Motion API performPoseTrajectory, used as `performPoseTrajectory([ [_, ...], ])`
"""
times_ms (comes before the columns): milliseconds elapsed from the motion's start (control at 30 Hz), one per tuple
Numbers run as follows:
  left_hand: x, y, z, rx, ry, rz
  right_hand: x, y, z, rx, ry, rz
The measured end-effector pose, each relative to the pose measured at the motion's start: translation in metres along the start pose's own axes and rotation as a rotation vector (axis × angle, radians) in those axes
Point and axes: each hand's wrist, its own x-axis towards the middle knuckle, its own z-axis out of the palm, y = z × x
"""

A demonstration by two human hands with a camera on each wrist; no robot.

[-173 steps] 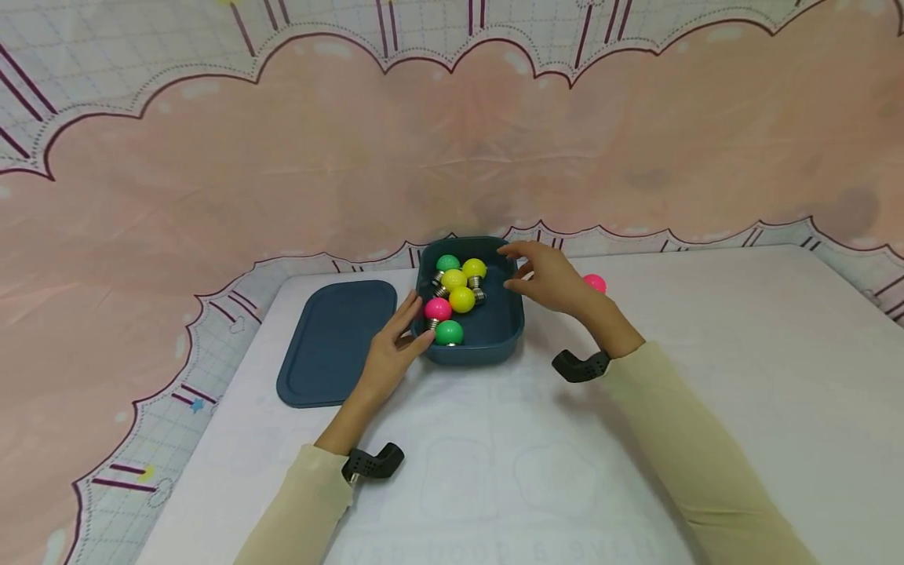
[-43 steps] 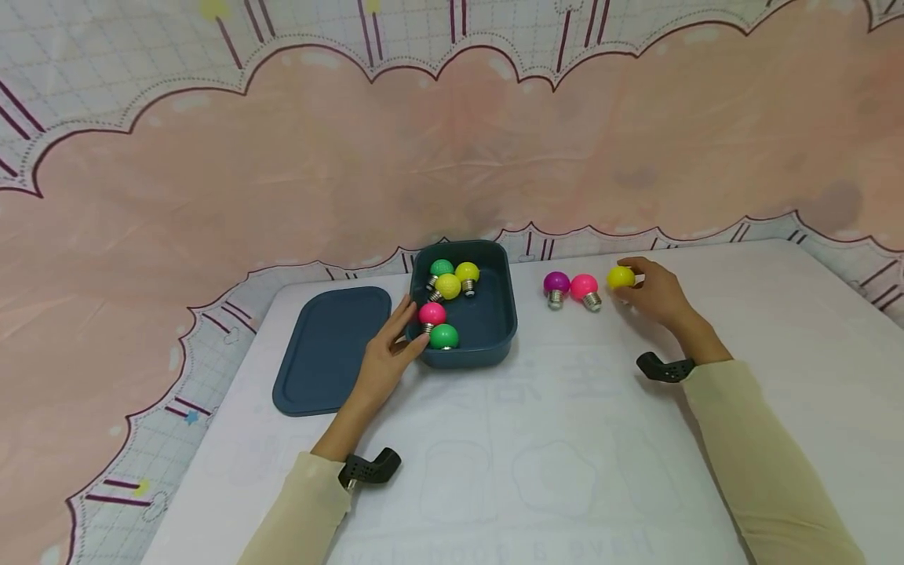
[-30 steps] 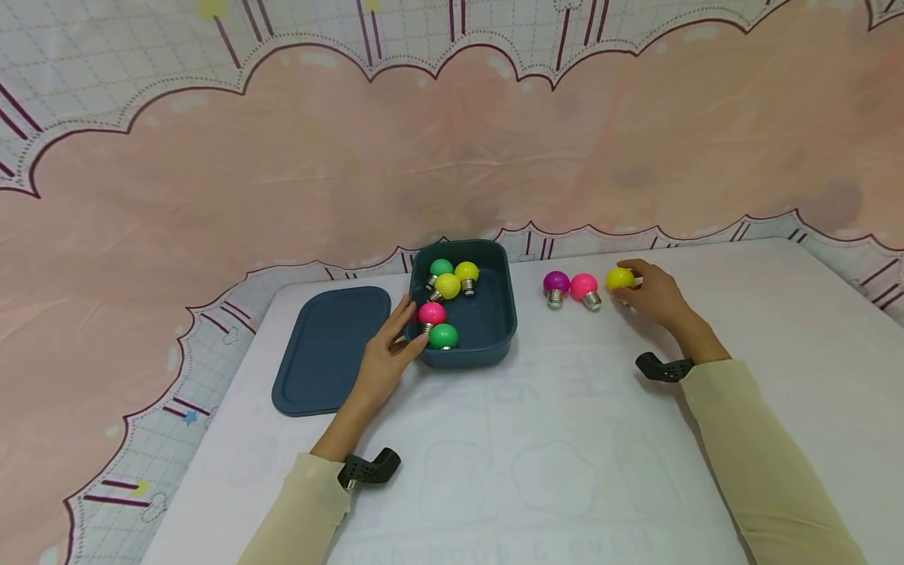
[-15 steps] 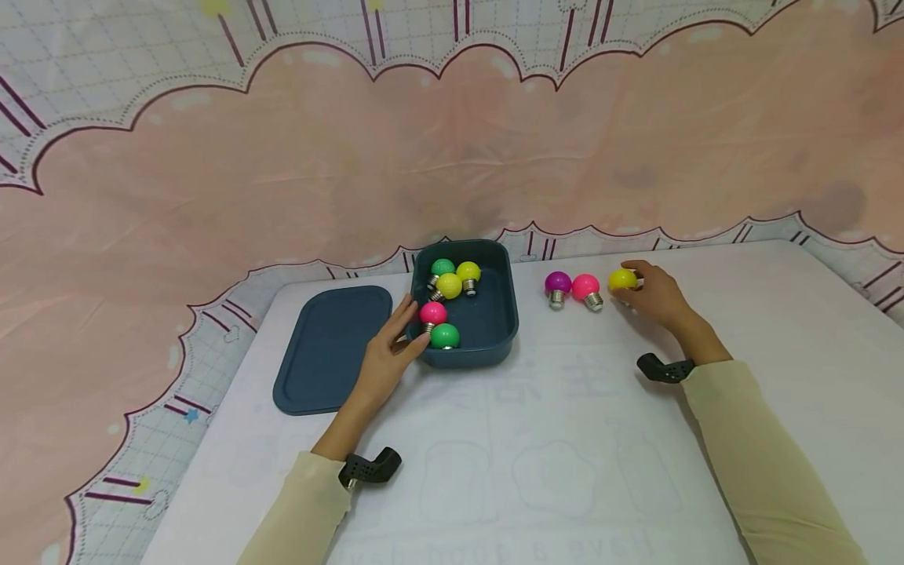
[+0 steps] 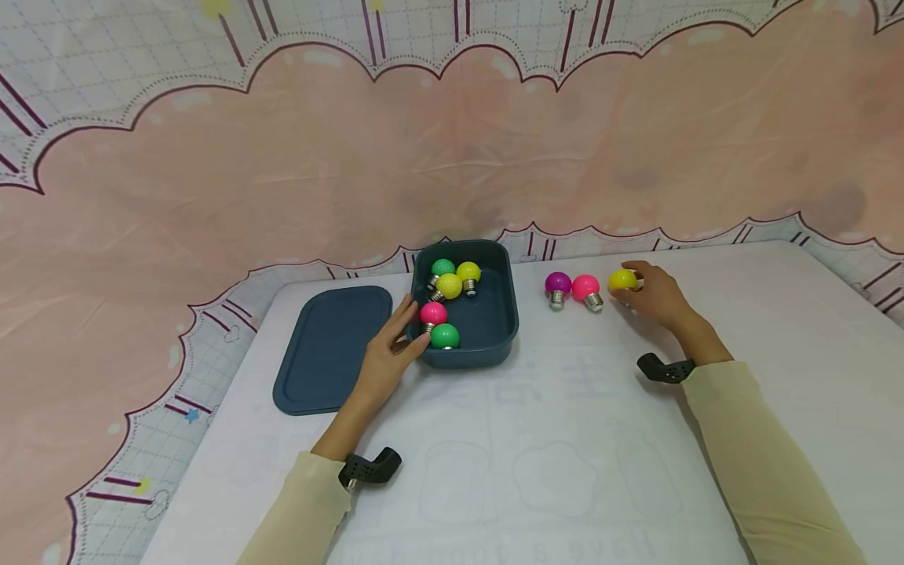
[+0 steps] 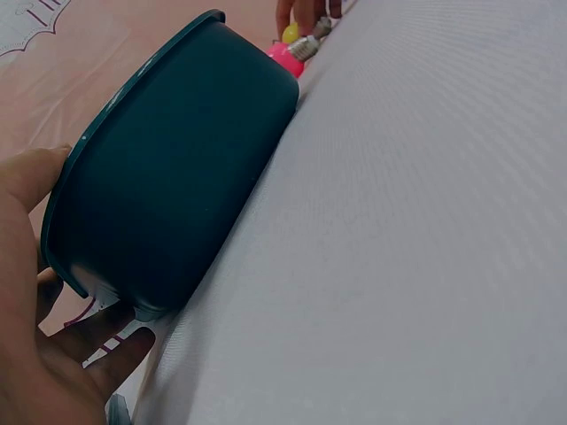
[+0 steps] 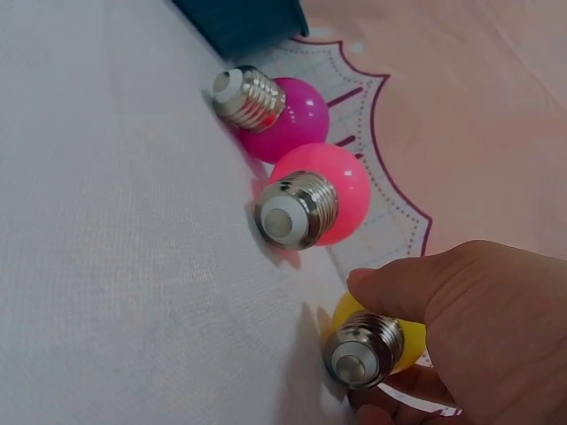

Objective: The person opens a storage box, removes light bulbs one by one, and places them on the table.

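Yellow plastic shows between the fingers of the right hand (image 5: 653, 294) in the head view: a yellow bulb (image 5: 622, 279) pinched at its far-left side, low over the white table (image 5: 565, 439). Just left of that hand lie a pink bulb (image 5: 585, 288) and a purple bulb (image 5: 557, 284), side by side in a row — the yellow one seems held where it would continue that line. The left hand (image 5: 387, 353) lies flat against the near-left corner of a dark blue tub (image 5: 494, 322), apparently to steady it, fingers straight and holding nothing. Inside the tub, just right of its fingertips, sit five more bulbs; a flat blue lid (image 5: 328, 345) lies to the hand's left. The yellow bulb's screw base is hidden by the fingers here.

From the left wrist, the left hand (image 6: 35, 354) shows palm and thumb spread along the tub (image 6: 168, 186) wall, touching it. The tub's inside is hidden; far beyond, a sliver of the pink bulb (image 6: 288, 57) is all that is clear.

From the right wrist, the right hand (image 7: 469, 328) curls over the yellow bulb (image 7: 376, 341), metal base towards the camera — the globe is mostly covered. Whether it rests on the table I cannot tell. Beyond the fingers lie the pink bulb (image 7: 319, 205) and then the purple bulb (image 7: 279, 111), apparently touching.
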Motion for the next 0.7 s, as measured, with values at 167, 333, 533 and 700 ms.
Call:
performPoseTrajectory([
  [167, 0.0001, -0.0007, -0.0002, -0.001, -0.002, 0.0, 0.0, -0.0007, -0.0016, -0.012, 0.003, -0.001],
  [333, 0.0003, -0.001, -0.0001, -0.005, -0.005, 0.001, 0.0008, -0.0009, -0.0033, -0.018, 0.014, 0.003],
  [533, 0.0, 0.0002, -0.0002, -0.005, -0.005, 0.003, 0.0007, -0.0017, -0.0054, -0.031, 0.038, -0.016],
  [700, 0.0, 0.0001, 0.0003, -0.009, -0.007, 0.003, -0.0015, -0.0053, -0.0095, -0.046, 0.074, -0.046],
])
